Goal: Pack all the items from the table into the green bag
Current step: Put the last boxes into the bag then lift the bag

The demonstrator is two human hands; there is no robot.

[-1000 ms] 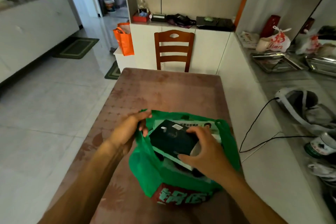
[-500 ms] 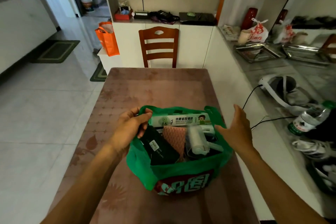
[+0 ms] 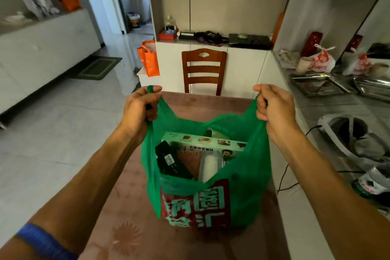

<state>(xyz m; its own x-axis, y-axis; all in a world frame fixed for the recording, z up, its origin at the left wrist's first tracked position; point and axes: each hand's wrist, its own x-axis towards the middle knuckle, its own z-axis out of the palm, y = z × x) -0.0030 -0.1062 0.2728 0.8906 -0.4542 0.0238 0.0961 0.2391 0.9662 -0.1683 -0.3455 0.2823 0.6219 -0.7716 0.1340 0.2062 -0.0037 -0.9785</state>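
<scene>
Gripping the green bag (image 3: 242, 186) handles: left hand (image 3: 138, 110), right hand (image 3: 274, 105).

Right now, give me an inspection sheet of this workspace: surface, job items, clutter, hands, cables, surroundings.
Surface: brown patterned table; no loose items seen on its visible part.
Job's things: green bag open at the top, holding a green box, a black box, a pinkish textured item and a white cylinder.
Clutter: nothing seen on the table.
Grippers: left hand and right hand each closed on a bag handle.
Cables: black cable on the side counter to the right.
Surroundings: wooden chair at the far end, orange bag beyond, metal trays on the counter.
</scene>
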